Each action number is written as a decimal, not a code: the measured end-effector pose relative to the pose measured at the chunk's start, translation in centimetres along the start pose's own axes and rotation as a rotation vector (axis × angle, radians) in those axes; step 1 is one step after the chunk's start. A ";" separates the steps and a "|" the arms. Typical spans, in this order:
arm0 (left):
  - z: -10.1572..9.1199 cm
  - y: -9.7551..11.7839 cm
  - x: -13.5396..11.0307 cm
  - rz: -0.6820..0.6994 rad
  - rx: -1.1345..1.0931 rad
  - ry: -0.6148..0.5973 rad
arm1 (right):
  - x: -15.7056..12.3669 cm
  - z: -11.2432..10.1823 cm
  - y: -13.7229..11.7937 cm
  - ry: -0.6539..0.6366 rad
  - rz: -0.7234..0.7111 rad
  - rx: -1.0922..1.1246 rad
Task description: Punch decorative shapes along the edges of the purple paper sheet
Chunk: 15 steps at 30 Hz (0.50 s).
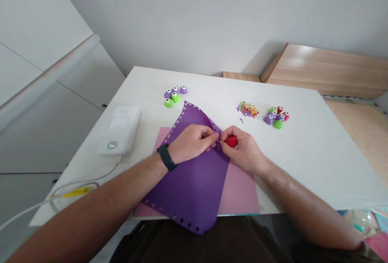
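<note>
A sheet of purple paper [194, 174] lies slanted over a pink sheet [242, 190], with small shapes punched along its left, upper right and lower edges. Its upper right edge is bent up a little. My left hand [198, 139], fingers pinched together, holds that edge from the left. In my right hand [242, 148] is a small red craft punch [232, 141], partly hidden by the fingers, right at the same edge. The fingertips of both hands almost meet there. Whether the paper sits inside the punch's slot is hidden.
Purple and green punches with eyes [174, 96] stand at the back left, more punches [275, 117] at the right. Between them lies a pile of colourful paper bits [247, 109]. A white power bank [121, 129] with a cable [106, 176] rests on the left of the white table [303, 166].
</note>
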<state>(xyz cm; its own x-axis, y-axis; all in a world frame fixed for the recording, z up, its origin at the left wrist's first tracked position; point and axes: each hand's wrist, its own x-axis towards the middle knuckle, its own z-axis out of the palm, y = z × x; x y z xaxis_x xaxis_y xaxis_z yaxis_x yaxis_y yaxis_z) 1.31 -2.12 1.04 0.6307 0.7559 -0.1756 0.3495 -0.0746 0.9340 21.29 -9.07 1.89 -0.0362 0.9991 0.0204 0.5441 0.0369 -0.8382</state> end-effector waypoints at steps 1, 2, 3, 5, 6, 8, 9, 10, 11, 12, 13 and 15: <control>0.0 0.0 0.0 -0.002 -0.003 -0.002 | 0.0 0.0 0.0 0.000 -0.005 -0.003; 0.0 0.0 0.0 -0.003 -0.008 -0.006 | 0.0 0.0 0.0 0.000 -0.008 -0.006; 0.0 0.0 0.0 -0.002 -0.014 -0.010 | 0.1 -0.1 0.0 0.001 -0.009 -0.009; 0.0 0.1 0.0 0.001 -0.020 -0.018 | 0.1 -0.1 -0.1 0.000 -0.005 -0.013; 0.0 0.1 0.0 0.003 -0.017 -0.021 | 0.1 -0.1 -0.1 -0.001 -0.002 -0.014; -0.1 0.2 -0.1 0.008 0.005 -0.022 | 0.0 -0.2 -0.1 -0.005 0.002 -0.018; -0.1 0.3 -0.1 0.010 0.018 -0.021 | 0.0 -0.2 -0.1 -0.005 0.004 -0.019; -0.2 0.3 -0.1 0.012 0.030 -0.021 | 0.0 -0.2 -0.1 -0.005 0.005 -0.020; -0.2 0.4 -0.1 0.013 0.039 -0.020 | 0.0 -0.2 -0.2 -0.004 0.006 -0.020; -0.2 0.4 -0.1 0.012 0.047 -0.019 | 0.0 -0.2 -0.2 -0.004 0.005 -0.020; -0.2 0.5 -0.2 0.011 0.054 -0.017 | 0.0 -0.2 -0.2 -0.003 0.002 -0.021; -0.2 0.5 -0.2 0.009 0.066 -0.014 | 0.0 -0.2 -0.2 -0.004 -0.008 -0.024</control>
<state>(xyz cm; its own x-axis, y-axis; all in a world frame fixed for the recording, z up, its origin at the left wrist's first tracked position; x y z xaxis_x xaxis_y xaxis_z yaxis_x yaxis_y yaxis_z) 1.26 -2.18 1.62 0.6432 0.7462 -0.1718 0.3881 -0.1243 0.9132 21.36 -9.10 2.12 -0.0442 0.9987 0.0244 0.5635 0.0451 -0.8249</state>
